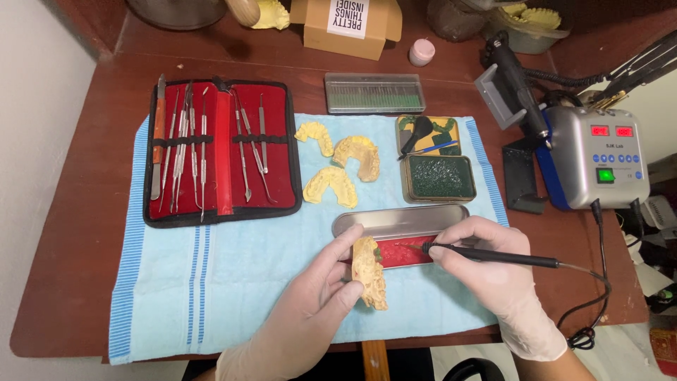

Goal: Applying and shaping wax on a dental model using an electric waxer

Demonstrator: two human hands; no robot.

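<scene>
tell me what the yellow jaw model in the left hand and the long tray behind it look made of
Jaw model in the left hand: likely dental plaster, matte, chalky yellow. Long tray: seemingly metal, smooth grey with a soft sheen.

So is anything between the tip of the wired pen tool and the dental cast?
Nothing visible. The right hand holds the pen tool with its tip over the red wax tray, beside the dental cast in the left hand; the gap between them looks open.

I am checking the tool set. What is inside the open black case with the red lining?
The open case holds a row of slim metal hand instruments under two black elastic bands, plus one with an orange handle. The bands cover part of each shaft.
</scene>
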